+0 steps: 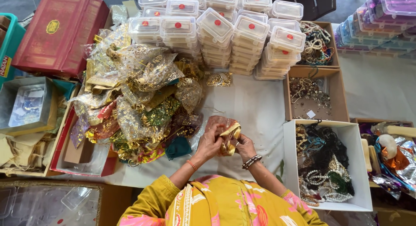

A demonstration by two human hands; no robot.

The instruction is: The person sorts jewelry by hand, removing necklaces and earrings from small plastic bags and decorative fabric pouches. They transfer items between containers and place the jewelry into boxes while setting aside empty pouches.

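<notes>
sheer orange organza pouch with gold trim [224, 131] sits at lower centre of frame, pinched between both hands over the white cloth table [255, 109]. left hand [209, 143] and right hand [244, 145] both closed on it. heap of glittery gift pouches [138, 100] lies left, stacked clear plastic boxes [225, 31] above.

Open lane: bare white cloth [255, 109] straight ahead. Pouch heap [138, 100] blocks the left, white jewellery box [289, 165] and cardboard trays [340, 96] the right; stacked clear containers [225, 35] wall off the far end.
</notes>
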